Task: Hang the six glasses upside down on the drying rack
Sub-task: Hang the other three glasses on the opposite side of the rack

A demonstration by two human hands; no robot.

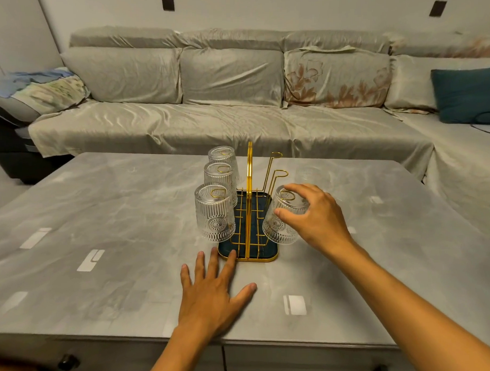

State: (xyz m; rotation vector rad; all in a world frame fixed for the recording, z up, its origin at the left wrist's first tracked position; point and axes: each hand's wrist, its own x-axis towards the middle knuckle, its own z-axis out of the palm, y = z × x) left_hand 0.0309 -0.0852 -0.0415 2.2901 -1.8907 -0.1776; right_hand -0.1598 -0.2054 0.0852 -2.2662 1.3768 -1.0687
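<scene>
A gold wire drying rack [249, 174] with a dark green tray [247, 254] stands mid-table. Three ribbed clear glasses hang upside down on its left prongs: near [215, 214], middle [219, 176], far [223, 156]. On the near right prong sits a fourth upturned glass [278, 228], tilted, with my right hand [314, 213] gripping its base from above. Two right prongs [276, 167] stand bare. Another glass [310, 173] stands on the table behind my right hand, partly hidden. My left hand [214, 289] lies flat on the table, fingers spread, fingertips touching the tray's front edge.
The grey marble-look table [114, 217] has a front edge close to me, with drawers below. A long covered sofa [230, 102] runs behind the table, with a teal cushion [465, 94] at the right.
</scene>
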